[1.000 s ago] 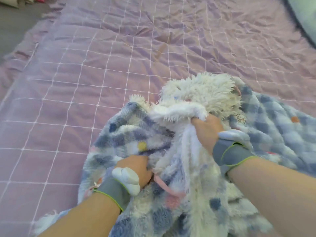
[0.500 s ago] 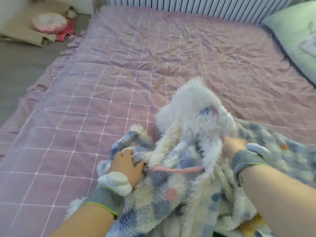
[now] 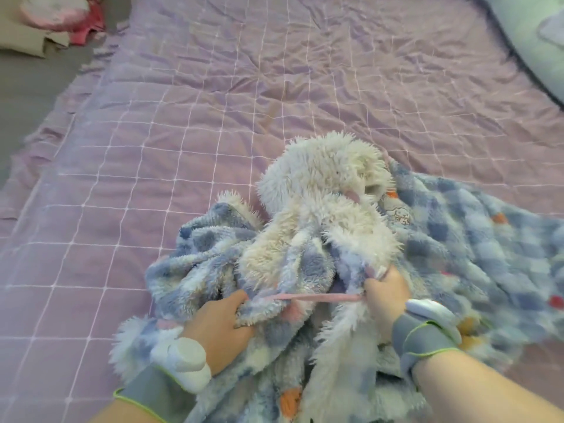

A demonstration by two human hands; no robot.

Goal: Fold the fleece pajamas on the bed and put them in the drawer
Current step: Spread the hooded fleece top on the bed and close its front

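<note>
Pajamas (image 3: 320, 215), bunched, partly hide fingers (image 3: 233, 303) of left hand (image 3: 219, 329) and right hand (image 3: 386, 297).

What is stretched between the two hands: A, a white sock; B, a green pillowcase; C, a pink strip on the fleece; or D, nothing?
C: a pink strip runs taut from the left hand to the right hand, both gripping the fleece pajamas.
</note>
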